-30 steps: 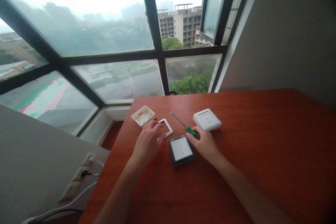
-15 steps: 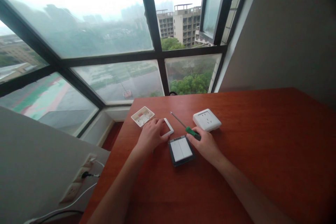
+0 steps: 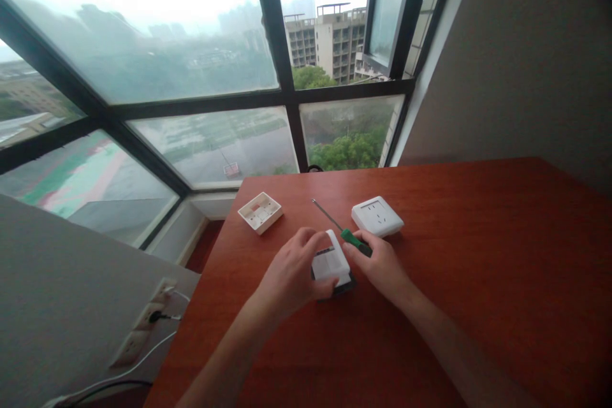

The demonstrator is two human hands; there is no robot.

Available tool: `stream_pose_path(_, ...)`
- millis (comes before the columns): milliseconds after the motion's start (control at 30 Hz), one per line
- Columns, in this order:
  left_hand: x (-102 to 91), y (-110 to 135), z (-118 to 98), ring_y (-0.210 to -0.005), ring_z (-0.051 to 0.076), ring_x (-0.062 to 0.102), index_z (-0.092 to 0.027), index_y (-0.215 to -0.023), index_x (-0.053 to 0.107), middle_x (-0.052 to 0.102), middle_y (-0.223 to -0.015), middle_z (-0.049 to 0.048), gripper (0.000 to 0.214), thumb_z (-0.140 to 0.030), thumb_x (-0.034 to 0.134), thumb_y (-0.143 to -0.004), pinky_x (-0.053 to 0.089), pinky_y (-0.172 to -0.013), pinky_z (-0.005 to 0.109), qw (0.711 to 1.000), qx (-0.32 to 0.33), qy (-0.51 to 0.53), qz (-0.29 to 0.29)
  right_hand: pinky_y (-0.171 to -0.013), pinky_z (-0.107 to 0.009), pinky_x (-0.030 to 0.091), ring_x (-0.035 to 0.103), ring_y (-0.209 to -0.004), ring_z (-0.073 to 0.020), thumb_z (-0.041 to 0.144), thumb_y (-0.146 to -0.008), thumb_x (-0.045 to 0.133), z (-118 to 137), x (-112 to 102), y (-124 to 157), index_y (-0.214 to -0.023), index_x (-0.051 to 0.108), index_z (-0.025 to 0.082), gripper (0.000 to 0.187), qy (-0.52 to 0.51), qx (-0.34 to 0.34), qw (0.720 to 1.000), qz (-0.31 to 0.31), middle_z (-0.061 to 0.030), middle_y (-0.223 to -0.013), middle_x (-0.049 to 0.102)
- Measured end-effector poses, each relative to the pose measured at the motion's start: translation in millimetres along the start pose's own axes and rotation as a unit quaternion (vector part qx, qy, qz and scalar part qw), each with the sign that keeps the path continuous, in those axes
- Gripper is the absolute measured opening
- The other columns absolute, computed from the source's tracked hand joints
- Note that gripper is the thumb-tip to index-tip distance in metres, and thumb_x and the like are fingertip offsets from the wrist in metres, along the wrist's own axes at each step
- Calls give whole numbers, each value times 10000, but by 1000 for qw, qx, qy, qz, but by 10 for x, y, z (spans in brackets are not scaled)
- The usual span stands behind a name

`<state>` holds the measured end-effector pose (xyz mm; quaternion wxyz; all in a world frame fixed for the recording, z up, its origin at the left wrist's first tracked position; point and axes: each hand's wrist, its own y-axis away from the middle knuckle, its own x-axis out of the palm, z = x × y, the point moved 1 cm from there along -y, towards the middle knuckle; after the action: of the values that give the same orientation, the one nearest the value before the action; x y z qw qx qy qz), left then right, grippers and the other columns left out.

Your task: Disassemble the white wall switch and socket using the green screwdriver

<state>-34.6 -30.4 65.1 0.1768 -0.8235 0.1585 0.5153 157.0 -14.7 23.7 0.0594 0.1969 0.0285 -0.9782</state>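
Observation:
My left hand (image 3: pixel 292 277) grips a white square frame (image 3: pixel 331 260) and holds it over the dark switch module (image 3: pixel 342 286) on the red-brown table (image 3: pixel 478 255). The frame lies on top of the switch and hides most of it. Against the switch's right side rests my right hand (image 3: pixel 382 264), fingers curled, and it also touches the green handle of a screwdriver (image 3: pixel 348 236). The screwdriver's metal shaft points away to the upper left.
A white wall socket (image 3: pixel 377 216) lies just beyond my right hand. A white back box (image 3: pixel 260 211) sits near the table's far left corner. Large windows rise behind the table. A power strip with cables (image 3: pixel 143 325) hangs on the low wall at left.
My left hand picked up the white frame from the table's left side and carried it right, onto the switch module. My right hand stayed by the switch and screwdriver.

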Motion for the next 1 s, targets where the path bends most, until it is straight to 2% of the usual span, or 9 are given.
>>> stream_pose_path(100,127,77,-132,-1053,282,563,-227,-1290,442,525,-1213,92,743,-321,767,-629,481,-921,413,999,-18,-23,31,-683,-287,432,609,-760,-201,419,-842,568,0,-14,39,-856,637,169,260,-4,2,1000,5,-34,-794,677)
stream_pose_path(233,246,93,-154,-1074,301,558,-220,-1298,432,519,-1244,104,742,-352,761,-647,463,-942,445,997,-29,-53,51,-701,-299,433,619,-785,-214,412,-843,569,-36,-12,68,-873,643,169,256,8,3,1000,1,-45,-823,692)
stream_pose_path(433,296,84,-124,-1123,309,552,-203,-1300,415,501,-1306,131,740,-389,763,-674,436,-974,448,994,-42,-76,59,-697,-304,440,625,-782,-217,389,-836,573,-67,13,75,-892,649,171,237,12,12,1000,6,-48,-832,699)
stream_pose_path(600,308,86,-121,-1216,345,498,-251,-1378,338,463,-1380,136,930,-491,806,-611,395,-1013,485,996,-38,-58,55,-710,-309,447,629,-789,-220,390,-835,572,-87,17,71,-893,656,175,238,10,7,1000,7,-51,-836,708)
stream_pose_path(800,344,54,-112,-1143,323,546,-284,-1378,354,521,-1309,109,857,-366,779,-638,430,-968,462,996,-29,-52,59,-671,-295,445,624,-751,-212,414,-835,568,-84,6,70,-861,650,181,249,13,13,1000,5,-37,-788,698)
stream_pose_path(1000,337,24,-80,-1112,322,558,-232,-1353,399,552,-1270,121,836,-303,755,-600,449,-961,445,996,-39,-59,52,-670,-286,432,611,-743,-205,413,-835,566,-62,-13,69,-856,644,172,254,13,13,1000,-1,-32,-783,680)
